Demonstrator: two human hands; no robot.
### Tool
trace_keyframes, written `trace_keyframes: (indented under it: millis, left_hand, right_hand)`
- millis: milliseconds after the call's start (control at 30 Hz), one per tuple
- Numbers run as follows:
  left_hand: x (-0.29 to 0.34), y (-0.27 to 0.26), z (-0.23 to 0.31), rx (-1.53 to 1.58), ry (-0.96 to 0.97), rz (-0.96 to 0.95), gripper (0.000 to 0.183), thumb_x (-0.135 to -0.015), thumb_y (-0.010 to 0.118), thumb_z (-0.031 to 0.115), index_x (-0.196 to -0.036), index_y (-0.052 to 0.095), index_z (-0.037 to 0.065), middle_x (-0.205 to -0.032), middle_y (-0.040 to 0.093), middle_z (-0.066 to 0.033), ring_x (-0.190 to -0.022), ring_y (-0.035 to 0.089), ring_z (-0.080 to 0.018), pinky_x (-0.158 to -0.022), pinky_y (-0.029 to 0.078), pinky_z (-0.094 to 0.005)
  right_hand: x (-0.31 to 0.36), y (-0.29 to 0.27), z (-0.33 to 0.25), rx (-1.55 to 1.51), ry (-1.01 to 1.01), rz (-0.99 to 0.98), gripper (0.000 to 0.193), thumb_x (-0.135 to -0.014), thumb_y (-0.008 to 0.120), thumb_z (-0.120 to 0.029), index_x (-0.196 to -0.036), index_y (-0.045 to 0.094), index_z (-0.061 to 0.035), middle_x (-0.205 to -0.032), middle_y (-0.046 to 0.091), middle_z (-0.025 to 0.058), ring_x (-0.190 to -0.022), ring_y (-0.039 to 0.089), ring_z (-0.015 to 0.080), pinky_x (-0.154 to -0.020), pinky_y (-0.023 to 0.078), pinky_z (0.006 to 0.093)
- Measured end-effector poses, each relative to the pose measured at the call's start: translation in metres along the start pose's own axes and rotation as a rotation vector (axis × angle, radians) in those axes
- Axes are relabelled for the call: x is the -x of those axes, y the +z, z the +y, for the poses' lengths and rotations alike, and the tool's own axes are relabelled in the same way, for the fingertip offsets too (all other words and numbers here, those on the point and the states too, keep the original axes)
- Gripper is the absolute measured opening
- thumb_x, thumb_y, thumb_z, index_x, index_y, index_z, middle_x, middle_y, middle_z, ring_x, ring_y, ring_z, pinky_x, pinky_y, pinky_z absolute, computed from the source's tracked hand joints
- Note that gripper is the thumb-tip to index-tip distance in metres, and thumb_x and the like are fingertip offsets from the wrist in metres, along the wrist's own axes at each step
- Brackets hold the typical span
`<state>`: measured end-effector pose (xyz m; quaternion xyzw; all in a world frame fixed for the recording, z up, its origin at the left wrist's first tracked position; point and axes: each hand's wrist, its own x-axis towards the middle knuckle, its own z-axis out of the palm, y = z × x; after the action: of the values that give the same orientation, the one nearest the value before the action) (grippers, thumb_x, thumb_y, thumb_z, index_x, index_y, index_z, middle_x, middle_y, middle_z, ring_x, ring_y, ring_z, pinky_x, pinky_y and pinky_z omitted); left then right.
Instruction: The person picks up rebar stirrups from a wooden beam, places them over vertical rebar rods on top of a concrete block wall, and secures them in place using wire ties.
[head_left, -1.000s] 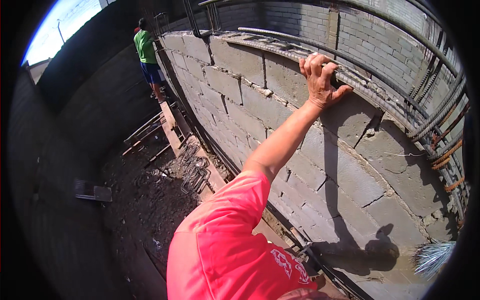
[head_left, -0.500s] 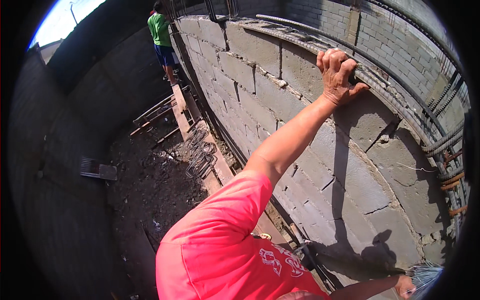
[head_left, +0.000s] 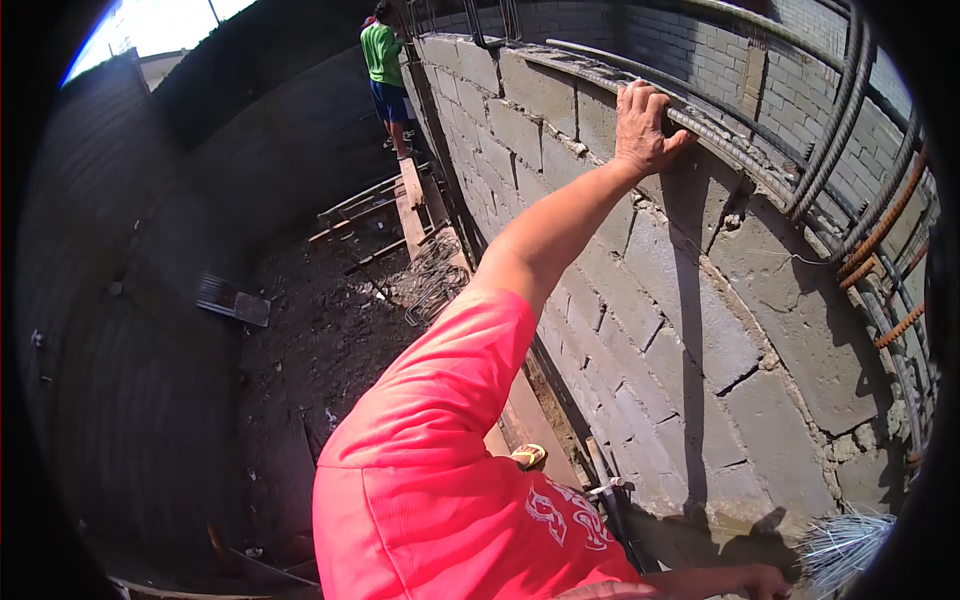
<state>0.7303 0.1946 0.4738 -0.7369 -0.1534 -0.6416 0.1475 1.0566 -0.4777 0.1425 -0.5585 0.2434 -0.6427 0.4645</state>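
My left hand (head_left: pixel 645 130) rests at the top of the grey block wall (head_left: pixel 640 310), its fingers curled over a ribbed steel bar (head_left: pixel 735 155) along the upper edge. The thumb sits against the near side. At the lower right, my right hand (head_left: pixel 768 582) shows beside a fanned bundle of thin wires (head_left: pixel 845 548). Its fingers look closed, but shade and the picture's edge hide what is in them. A visible gap separates the hand from the wires' spread ends.
Wooden planks (head_left: pixel 520 405) run along the wall's foot, with my slipper (head_left: pixel 528 456) on them. Bent steel pieces (head_left: pixel 437 280) lie in a heap farther along. A person in green (head_left: pixel 383 60) stands at the far end. Vertical rebar and hoops (head_left: pixel 860 130) rise at right.
My view has turned, shifting the far person rightward in the picture. My left hand stays on the bar. My right hand has drawn left, away from the wire bundle.
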Motion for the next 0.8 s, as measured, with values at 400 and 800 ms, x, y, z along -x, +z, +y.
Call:
trace_keyframes:
  millis: [400,800]
  left_hand:
    - [-0.004,-0.007,0.059,0.054,0.033,0.0,0.05,-0.067,0.073,0.041,-0.102,0.057,0.009,-0.11,0.055,-0.0126,-0.117,0.049,-0.0341,-0.109,0.026,-0.0557]
    - [-0.002,0.025,0.06,0.034,-0.083,0.231,0.035,-0.076,0.075,0.034,-0.093,0.054,0.012,-0.101,0.051,-0.011,-0.107,0.048,-0.0336,-0.11,0.024,-0.0562]
  right_hand:
    - [-0.018,0.031,0.036,0.118,-0.147,0.093,0.039,-0.092,0.06,-0.042,-0.089,0.065,-0.0028,-0.083,0.063,0.019,-0.075,0.061,0.0373,-0.065,0.049,0.0477]
    - [-0.022,0.054,0.034,0.133,-0.259,0.146,0.035,-0.092,0.059,-0.039,-0.091,0.065,-0.0047,-0.086,0.062,0.0165,-0.076,0.06,0.0351,-0.064,0.048,0.0465]
